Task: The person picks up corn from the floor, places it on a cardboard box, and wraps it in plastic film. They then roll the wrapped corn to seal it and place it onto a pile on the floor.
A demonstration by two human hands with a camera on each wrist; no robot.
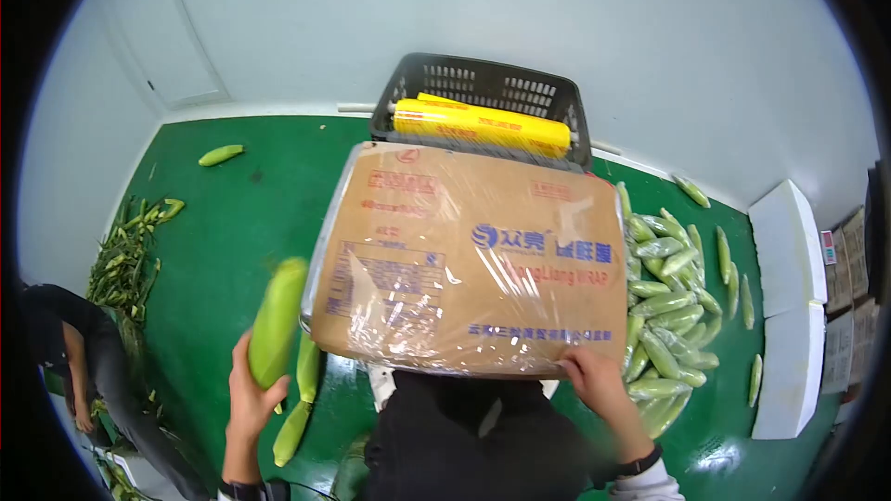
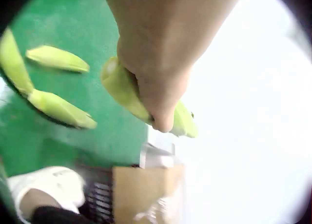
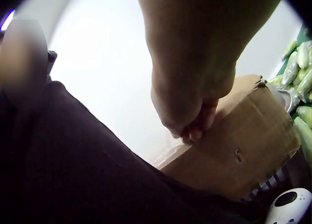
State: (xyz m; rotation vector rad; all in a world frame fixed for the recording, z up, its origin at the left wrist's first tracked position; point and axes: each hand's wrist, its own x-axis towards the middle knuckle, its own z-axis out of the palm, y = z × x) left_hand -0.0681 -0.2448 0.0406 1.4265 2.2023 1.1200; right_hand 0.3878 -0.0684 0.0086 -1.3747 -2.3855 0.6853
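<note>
In the head view my left hand [image 1: 251, 396] grips a green corn cob [image 1: 277, 325] beside the left edge of a film-covered cardboard box [image 1: 464, 260]. The left wrist view shows the left hand [image 2: 158, 87] curled round the cob [image 2: 119, 87], its two ends sticking out. My right hand [image 1: 601, 387] rests at the box's near right edge, with no corn in it. In the right wrist view the right hand [image 3: 192, 107] has its fingers bent at the edge of the cardboard [image 3: 234, 146]; whether they pinch the film there is unclear.
Behind the box, a black crate [image 1: 483, 70] holds yellow rolls [image 1: 483, 127]. Wrapped cobs [image 1: 673, 315] are piled on the right floor, near white foam boxes [image 1: 789, 353]. More cobs [image 1: 292, 431] lie at left, beyond them husks [image 1: 121, 269] and a seated person [image 1: 111, 362].
</note>
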